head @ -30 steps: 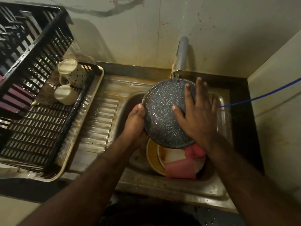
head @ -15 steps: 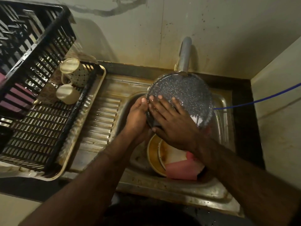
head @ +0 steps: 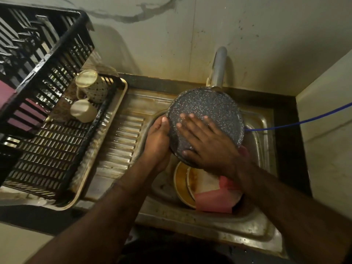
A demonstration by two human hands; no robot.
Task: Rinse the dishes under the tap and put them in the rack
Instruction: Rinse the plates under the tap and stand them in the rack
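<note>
Since the earlier frames, the right hand (head: 207, 147) has swept from the right part of the speckled plate (head: 213, 111) to its left and near part, and the plate sits slightly farther back under the tap (head: 219, 67). At far left, the black dish rack (head: 47, 145) stands on a cream drip tray (head: 106, 141) and holds two upturned mugs: a dotted mug (head: 91, 85) at the far end and a plain cream mug (head: 82, 111) just nearer. Right of the rack lies the ribbed steel drainboard (head: 123, 141). The left hand (head: 158, 141) grips the plate's left rim, thumb on the edge, remaining fingers hidden beneath. The plate is held tilted over the sink basin (head: 261, 138), its far edge at the tap spout. The right hand lies flat on the plate face, fingers straight and spread, holding nothing. Below the plate, inside the basin, rest a stained bowl (head: 181, 183), a white dish (head: 203, 180) and a pink item (head: 215, 201), apparently still unwashed. A blue cord (head: 304, 121) runs in from the right. Step in hand: rinsing and rubbing the plate; flow from the tap cannot be confirmed. Next move, by judgement: lift the plate clear and carry it left across the drainboard to an open rack area nearer than the mugs.
</note>
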